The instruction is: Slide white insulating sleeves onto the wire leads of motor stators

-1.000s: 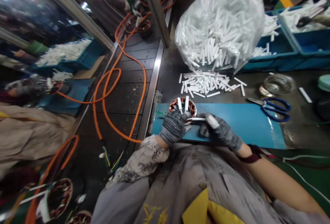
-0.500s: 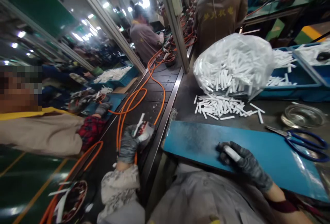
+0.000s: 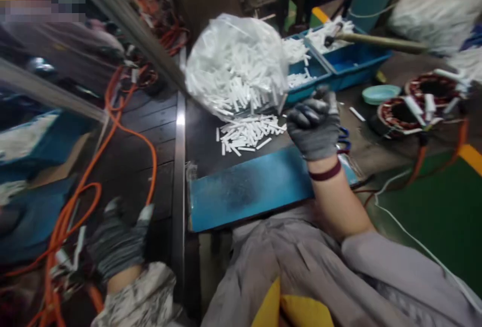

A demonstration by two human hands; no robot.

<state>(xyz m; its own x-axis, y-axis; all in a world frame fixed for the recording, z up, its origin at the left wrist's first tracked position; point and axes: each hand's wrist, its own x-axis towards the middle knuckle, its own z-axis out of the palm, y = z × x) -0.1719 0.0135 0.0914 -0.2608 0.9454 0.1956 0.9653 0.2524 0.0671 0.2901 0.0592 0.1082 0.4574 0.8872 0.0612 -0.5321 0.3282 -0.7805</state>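
Note:
My left hand [image 3: 118, 241], in a grey glove, is over the dark conveyor with thumb and fingers apart and nothing in it. Beside it on the left, a blurred bundle of orange cables [image 3: 52, 266] and white tubes [image 3: 80, 246] lies partly cut off. My right hand [image 3: 314, 123], gloved in grey with dark fingertips, is raised above the right end of the blue board [image 3: 214, 199]. Its fingers are curled in; whatever they hold is hidden. Blue scissors handles [image 3: 344, 141] show just behind that wrist. A pile of short white tubes [image 3: 248, 133] lies left of it.
A clear bag of white tubes [image 3: 237, 61] stands behind the pile. Blue bins [image 3: 339, 78] are beyond, with a hammer [image 3: 380, 40] across them. At right are a pale green dish [image 3: 381, 94] and two wound stators [image 3: 399, 116]. A metal rail [image 3: 179, 166] edges the conveyor.
The view has swung right. My left hand has let go of the wound part with the white tube. My right hand has risen from the board to the right; its white tube no longer shows.

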